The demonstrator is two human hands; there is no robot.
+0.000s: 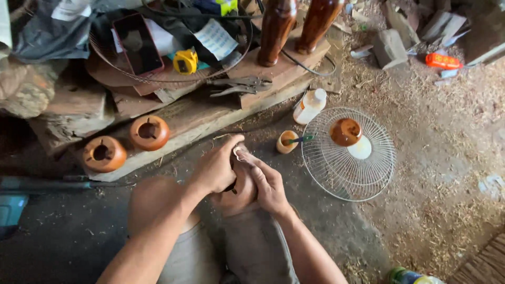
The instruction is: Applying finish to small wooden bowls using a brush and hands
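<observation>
I sit on the floor with both hands close together over my knee. My left hand (216,167) and my right hand (268,184) wrap around a round brown wooden piece (239,193), mostly hidden by the fingers. A small pale scrap, perhaps sandpaper (238,153), shows between my fingertips at the top. Which hand pinches the scrap is unclear.
Two round wooden pots (149,132) (104,154) sit on a plank. A third (345,131) rests on a wire fan guard (363,173). Nearby are a small cup with a brush (287,142), a white bottle (310,105), pliers (239,85), a yellow tape measure (185,61) and a phone (138,43).
</observation>
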